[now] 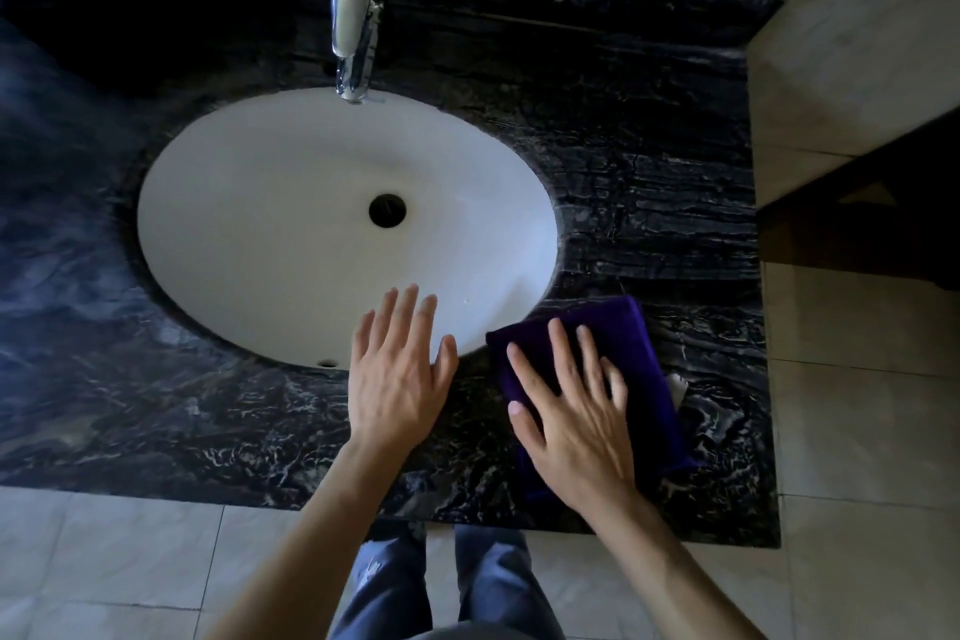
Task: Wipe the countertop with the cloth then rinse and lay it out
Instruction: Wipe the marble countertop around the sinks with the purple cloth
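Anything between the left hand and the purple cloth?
Nothing but bare dark marble countertop in the head view. The left hand lies open beside the sink rim; the right hand presses flat on the cloth.

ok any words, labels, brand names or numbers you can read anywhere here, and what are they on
None: no readable text in this view.
Purple cloth: a small white tag shows at its right edge, but any print on it is too small and blurred to read.
Chrome faucet: no brand mark visible.
White sink and dark marble countertop: no lettering, only veining.
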A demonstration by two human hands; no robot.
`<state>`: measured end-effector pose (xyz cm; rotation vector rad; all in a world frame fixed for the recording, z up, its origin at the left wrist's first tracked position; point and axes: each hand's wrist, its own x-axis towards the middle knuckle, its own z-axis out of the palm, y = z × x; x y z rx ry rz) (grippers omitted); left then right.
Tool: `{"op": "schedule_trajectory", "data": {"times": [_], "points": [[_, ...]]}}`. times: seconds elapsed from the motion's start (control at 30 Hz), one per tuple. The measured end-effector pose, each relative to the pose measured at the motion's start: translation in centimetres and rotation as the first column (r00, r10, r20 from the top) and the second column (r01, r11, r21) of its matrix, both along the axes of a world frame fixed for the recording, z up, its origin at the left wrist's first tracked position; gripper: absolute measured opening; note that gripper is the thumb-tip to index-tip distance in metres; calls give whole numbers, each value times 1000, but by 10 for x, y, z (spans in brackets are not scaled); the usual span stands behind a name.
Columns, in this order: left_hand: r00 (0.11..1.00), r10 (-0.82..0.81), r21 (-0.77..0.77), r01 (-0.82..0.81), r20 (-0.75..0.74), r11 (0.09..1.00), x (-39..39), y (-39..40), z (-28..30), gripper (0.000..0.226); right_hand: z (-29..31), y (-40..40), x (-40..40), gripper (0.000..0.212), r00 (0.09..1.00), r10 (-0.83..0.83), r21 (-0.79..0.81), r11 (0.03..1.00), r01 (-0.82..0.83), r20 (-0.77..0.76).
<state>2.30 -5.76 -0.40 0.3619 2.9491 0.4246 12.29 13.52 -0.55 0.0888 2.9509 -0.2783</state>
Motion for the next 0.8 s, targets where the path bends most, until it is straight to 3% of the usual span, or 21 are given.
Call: {"op": "schedule_trajectory", "data": {"times": [0.13, 0.37, 0.6, 0.8], "points": [[999, 31, -100, -31, 6, 995, 3, -19, 0, 58, 3, 12, -20, 53, 999, -31, 16, 999, 31, 14], [999, 42, -98, -39, 29, 994, -4, -13, -1, 58, 3, 44, -34, 56, 988, 149, 128, 980, -151, 31], [999, -37, -61, 38, 10, 997, -5, -34, 0, 56, 1, 10, -22, 61, 1000, 15, 180, 984, -10, -26], [997, -72, -112, 70, -12, 991, -13, -130, -2, 58, 1, -74, -1, 62, 994, -113, 183, 977, 110, 5]]}}
